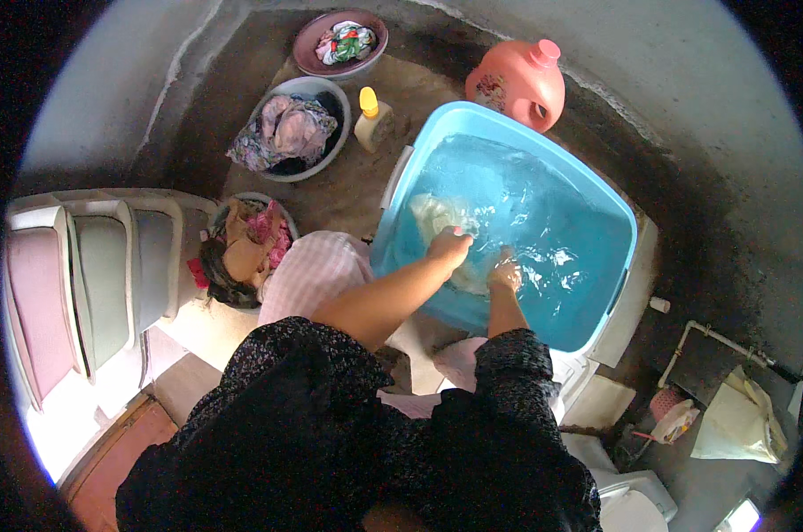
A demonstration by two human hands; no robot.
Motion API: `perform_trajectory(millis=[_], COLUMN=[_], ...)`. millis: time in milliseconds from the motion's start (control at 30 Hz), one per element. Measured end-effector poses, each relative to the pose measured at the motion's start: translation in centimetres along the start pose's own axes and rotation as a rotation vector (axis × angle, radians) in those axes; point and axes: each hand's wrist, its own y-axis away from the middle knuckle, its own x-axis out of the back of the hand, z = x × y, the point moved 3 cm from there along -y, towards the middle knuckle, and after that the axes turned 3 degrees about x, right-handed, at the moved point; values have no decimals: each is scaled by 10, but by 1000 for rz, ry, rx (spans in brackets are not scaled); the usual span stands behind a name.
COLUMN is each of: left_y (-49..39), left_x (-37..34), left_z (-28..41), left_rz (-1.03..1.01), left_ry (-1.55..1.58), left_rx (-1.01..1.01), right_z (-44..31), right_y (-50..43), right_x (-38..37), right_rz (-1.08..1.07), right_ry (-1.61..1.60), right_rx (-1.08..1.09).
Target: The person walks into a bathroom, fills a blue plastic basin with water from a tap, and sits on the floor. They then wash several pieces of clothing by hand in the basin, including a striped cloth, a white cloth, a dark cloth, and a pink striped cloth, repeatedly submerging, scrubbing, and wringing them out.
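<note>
A large light-blue plastic tub (548, 149) filled with water stands before me. My left hand (451, 247) is at the water's surface, with its fingers curled on a pale wet cloth (431, 211) that spreads under the water on the tub's left side. To its right, my right hand (504, 271) is partly under the water, near the cloth's lower part. Ripples and glare hide its fingers, so I cannot tell whether it holds any of the cloth.
A pink jug (518, 83) stands behind the tub, and a yellow-capped bottle (373, 123) to its left. Three basins of clothes line the left: a mauve one (305, 46), a grey one (342, 110) and a lower one (288, 216). A drawer unit (102, 286) stands far left.
</note>
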Motion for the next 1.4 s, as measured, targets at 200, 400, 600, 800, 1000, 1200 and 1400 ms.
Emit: perform_trajectory(millis=[200, 400, 600, 800, 1000, 1200, 1400], left_y=[17, -5, -52, 38, 27, 18, 8], left_x=[-7, 1, -18, 7, -1, -3, 7], left_z=[31, 34, -10, 39, 36, 11, -5], left_rz=[-157, -1083, -859, -475, -136, -5, -290], left_ry=[170, 911, 298, 54, -298, -696, -999], left_rx=[267, 184, -801, 192, -214, -494, -257], right_z=[-65, -113, -130, -84, -26, -58, -44], right_y=[53, 135, 156, 93, 26, 46, 20], right_x=[70, 114, 129, 105, 68, 41, -22], right_rz=[634, 494, 494, 480, 492, 170, -508], right_ry=[-381, -818, -782, -724, -10, 176, 607], right_rx=[903, 1162, 1346, 909, 304, 339, 578])
